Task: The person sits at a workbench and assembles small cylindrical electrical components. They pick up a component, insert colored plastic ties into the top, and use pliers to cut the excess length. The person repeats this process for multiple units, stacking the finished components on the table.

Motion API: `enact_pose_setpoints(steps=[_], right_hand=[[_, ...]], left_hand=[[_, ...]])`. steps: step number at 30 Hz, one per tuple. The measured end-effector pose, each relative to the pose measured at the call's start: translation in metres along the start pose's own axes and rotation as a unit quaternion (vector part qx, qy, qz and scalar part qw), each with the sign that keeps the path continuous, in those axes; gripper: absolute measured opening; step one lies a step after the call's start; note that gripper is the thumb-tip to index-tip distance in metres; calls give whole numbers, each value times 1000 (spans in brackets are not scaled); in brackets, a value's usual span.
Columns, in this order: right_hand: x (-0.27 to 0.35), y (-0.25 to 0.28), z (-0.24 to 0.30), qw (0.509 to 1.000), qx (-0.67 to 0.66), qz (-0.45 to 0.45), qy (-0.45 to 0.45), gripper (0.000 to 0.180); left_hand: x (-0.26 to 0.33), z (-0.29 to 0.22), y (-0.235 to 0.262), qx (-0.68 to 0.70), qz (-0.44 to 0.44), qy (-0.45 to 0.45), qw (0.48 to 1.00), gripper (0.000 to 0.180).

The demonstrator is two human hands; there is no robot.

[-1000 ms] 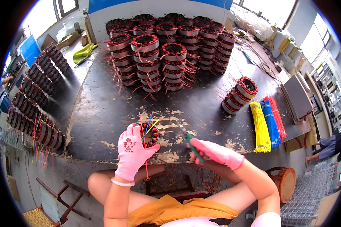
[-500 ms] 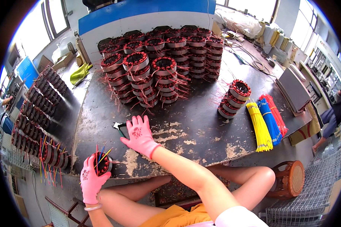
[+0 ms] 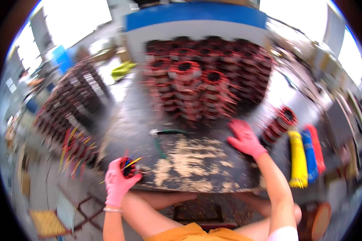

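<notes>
Our right hand (image 3: 245, 138) has swung from mid-table toward the short stack (image 3: 278, 125) just to its right, fingers spread; our left hand (image 3: 118, 180) grips a coil (image 3: 128, 167).

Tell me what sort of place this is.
Probably a motor-winding workshop. Stacks of copper-wound stator coils crowd a worn dark workbench, bundles of yellow, blue and red sleeving lie alongside, and the pink-gloved left hand holds a small wound coil.
</notes>
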State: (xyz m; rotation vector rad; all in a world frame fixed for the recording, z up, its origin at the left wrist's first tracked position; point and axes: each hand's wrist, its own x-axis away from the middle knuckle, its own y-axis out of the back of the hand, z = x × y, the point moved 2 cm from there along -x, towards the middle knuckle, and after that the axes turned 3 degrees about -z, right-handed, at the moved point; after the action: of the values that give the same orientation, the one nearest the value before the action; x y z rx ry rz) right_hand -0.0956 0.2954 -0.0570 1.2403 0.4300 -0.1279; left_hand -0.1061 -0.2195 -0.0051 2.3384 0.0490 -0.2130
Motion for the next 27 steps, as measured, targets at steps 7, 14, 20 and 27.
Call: enact_pose_setpoints(steps=[7, 14, 20, 27], right_hand=[[15, -9, 42, 996, 3, -82, -42, 53], [44, -4, 119, 997, -64, 36, 2, 61], [43, 0, 113, 998, -56, 26, 4, 59], [42, -1, 115, 998, -59, 25, 4, 59]], left_hand=[[-4, -11, 143, -107, -204, -130, 964, 86], [-82, 35, 243, -66, -212, -5, 975, 86], [-127, 48, 227, -91, -154, 31, 983, 92], [-129, 56, 221, -154, -143, 37, 977, 97]])
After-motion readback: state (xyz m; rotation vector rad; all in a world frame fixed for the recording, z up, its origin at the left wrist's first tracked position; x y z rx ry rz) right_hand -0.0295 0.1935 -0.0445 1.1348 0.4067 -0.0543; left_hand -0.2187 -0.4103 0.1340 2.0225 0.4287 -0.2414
